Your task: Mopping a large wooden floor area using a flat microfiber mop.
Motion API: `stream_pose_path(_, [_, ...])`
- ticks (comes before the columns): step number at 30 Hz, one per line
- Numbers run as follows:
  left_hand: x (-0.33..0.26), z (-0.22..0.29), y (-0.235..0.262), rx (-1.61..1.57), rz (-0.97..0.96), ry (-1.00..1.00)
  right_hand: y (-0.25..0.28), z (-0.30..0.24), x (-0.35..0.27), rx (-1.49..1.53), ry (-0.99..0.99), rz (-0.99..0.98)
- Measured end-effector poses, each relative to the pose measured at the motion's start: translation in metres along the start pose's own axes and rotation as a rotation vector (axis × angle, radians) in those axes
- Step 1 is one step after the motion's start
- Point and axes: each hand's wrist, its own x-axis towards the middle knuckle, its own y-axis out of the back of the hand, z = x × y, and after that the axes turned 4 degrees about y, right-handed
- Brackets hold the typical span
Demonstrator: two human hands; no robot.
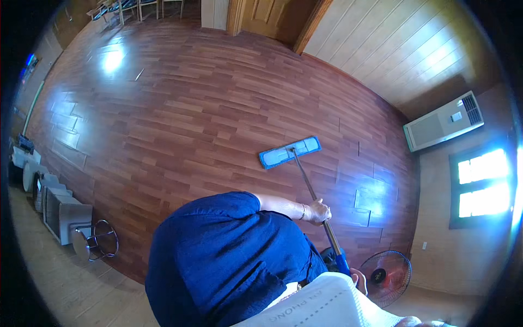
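A flat mop (291,152) with a light blue, rectangular head lies on the wooden floor in front of me. Its metal pole slants down toward me and ends in a blue grip (342,264). My left hand (317,212), a bracelet at its wrist, is closed round the middle of the pole. At the blue grip, my right hand (358,280) is closed about the pole's upper end; white cloth (321,302) partly covers it.
A round fan (387,277) stands close on my right. Beyond it are a white wall unit (444,121) and a bright window (482,182). To the left are a metal-framed stool (98,241) and a grey box-shaped appliance (65,215). A wooden door (275,20) is at the far wall.
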Motion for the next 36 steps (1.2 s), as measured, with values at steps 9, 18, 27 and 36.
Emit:
stream_pose_path(9, [-0.014,-0.068,0.027,0.128,0.335,0.066,-0.052,0.015,0.033,0.180,-0.192,-0.180])
stream_pose_path(18, [-0.095,-0.199,0.077,0.265,0.760,0.312,-0.181,0.018,0.087,0.266,0.482,-0.265])
stream_pose_path(27, [-0.314,-0.271,0.094,0.277,0.889,0.807,-0.284,-0.105,0.074,0.369,0.953,-0.889])
stream_pose_path(36, [-0.453,-0.211,0.056,0.193,1.168,1.139,-0.323,-0.163,0.043,0.435,1.240,-1.270])
